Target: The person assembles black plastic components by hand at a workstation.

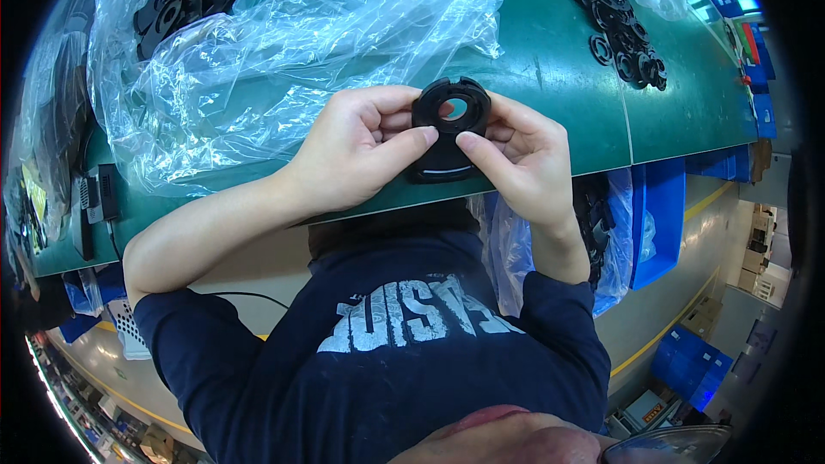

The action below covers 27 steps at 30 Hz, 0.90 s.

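Gripped from both sides: black round part (451,112), left hand (361,155) and right hand (524,159) with fingers (411,142) closed on its rim, held above the near edge of the green counter (550,60). Just left, crumpled clear plastic bag (284,43); free surface to the right, then a pile of black rings (627,34) well apart.
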Motion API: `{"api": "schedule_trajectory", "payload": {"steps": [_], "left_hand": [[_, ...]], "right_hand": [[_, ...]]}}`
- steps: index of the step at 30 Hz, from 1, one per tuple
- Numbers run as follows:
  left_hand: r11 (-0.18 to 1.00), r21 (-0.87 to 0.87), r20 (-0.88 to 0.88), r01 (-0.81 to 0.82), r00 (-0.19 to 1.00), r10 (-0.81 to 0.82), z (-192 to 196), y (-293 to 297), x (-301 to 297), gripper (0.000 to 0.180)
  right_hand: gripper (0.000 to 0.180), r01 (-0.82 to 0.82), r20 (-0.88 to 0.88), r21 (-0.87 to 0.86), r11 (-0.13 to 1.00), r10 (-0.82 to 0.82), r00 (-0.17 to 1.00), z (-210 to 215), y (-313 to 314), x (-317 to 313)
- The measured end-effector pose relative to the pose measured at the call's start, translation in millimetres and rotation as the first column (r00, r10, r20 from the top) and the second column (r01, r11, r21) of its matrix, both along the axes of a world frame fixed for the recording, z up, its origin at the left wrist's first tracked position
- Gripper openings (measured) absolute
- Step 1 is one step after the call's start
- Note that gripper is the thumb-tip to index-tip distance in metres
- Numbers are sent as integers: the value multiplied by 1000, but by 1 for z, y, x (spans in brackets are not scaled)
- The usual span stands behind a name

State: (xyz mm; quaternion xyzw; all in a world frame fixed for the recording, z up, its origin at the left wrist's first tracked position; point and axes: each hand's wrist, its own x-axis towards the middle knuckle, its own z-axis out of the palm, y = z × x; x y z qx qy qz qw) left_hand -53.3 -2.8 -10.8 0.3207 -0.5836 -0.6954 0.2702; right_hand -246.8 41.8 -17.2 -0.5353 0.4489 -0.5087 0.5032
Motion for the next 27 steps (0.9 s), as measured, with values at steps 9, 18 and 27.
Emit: {"api": "schedule_trajectory", "payload": {"steps": [9, 18, 27], "left_hand": [[1000, 15, -42, -15, 999, 15, -1, 1, -1, 29], [968, 249, -225, -10, 972, 68, 2, -1, -4, 38], [997, 17, -234, 72, 970, -66, 6, 2, -1, 45]], "right_hand": [[33, -95, 60, 89, 991, 90, 994, 2, -4, -4], [27, 190, 47, -52, 980, -188, 981, 8, 0, 1], [10, 150, -106, -361, 920, -200, 974, 1, -2, 0]]}}
